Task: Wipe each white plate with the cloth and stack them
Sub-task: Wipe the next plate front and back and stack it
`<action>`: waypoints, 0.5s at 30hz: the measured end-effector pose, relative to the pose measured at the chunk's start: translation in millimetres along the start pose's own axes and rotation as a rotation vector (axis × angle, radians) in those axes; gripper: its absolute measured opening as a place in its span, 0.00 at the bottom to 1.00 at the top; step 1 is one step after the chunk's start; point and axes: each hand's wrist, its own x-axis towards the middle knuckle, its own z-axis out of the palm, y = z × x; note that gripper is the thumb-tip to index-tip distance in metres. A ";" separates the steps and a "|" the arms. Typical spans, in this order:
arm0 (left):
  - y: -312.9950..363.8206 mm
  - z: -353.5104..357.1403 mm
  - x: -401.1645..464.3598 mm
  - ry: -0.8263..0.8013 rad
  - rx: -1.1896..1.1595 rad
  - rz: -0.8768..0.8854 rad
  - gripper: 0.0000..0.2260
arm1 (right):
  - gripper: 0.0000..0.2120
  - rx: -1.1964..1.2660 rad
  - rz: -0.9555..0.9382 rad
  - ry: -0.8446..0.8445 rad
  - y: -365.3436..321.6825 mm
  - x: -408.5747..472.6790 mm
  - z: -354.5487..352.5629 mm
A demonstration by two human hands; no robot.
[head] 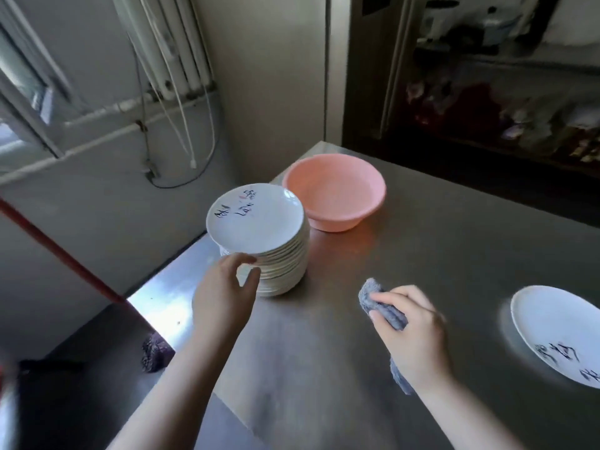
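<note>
Our left hand (224,287) reaches, fingers loosely open and holding nothing, for the plate stack (272,251) on the worktop (422,254). Our right hand (412,332) grips the cloth (373,297). Next we probably lift the top plate (255,217) to wipe.

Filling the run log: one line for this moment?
left hand: open at plate stack | right hand: holds grey cloth | single plate: table, right

White plates (256,219) with black lettering, grey cloth (383,306), pink basin (334,196).
</note>
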 end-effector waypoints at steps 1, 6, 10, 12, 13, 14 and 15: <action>-11.3 -9.3 19.8 0.051 -0.002 0.018 0.06 | 0.14 -0.012 -0.025 0.010 -12.7 8.0 14.6; -46.7 -33.1 94.6 0.154 -0.065 -0.051 0.06 | 0.14 -0.007 -0.085 0.070 -60.7 44.7 62.7; -56.8 -27.7 115.5 -0.005 -0.066 -0.134 0.13 | 0.13 -0.020 -0.090 0.099 -78.9 56.4 77.4; -59.3 -24.0 120.6 -0.024 -0.098 -0.178 0.15 | 0.13 -0.024 -0.087 0.112 -83.1 60.7 81.9; -60.2 -22.4 122.5 -0.029 -0.116 -0.200 0.15 | 0.13 -0.027 -0.085 0.118 -84.2 62.1 83.6; -60.4 -21.1 124.1 -0.038 -0.128 -0.219 0.16 | 0.13 -0.028 -0.083 0.126 -84.9 62.9 85.2; -60.4 -20.0 125.1 -0.046 -0.132 -0.230 0.16 | 0.13 -0.027 -0.079 0.135 -85.5 63.0 86.3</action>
